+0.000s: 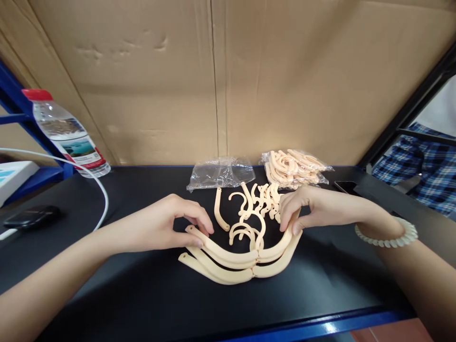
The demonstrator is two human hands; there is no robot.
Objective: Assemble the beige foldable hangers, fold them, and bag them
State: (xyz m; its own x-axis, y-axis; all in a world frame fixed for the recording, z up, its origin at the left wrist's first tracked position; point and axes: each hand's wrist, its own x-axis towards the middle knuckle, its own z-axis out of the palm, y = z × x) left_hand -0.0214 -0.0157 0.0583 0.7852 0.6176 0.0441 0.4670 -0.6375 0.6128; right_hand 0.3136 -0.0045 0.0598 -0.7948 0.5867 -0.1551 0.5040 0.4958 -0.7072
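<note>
Okay, left hand (167, 223): fingers pinching the left end of the rear left strip (228, 257). Right hand (315, 205): fingers closed on the right end of the rear right strip (276, 251). Both strips meet end to end near mid-surface (142, 289), front strips (231, 276) just nearer the wearer. Behind: hooked pieces (259, 223), flat clear bag (221, 173), filled bag (295, 166). Bottle (76, 142) far left.

A white cable (107, 199) curves past a bottle (76, 142).
</note>
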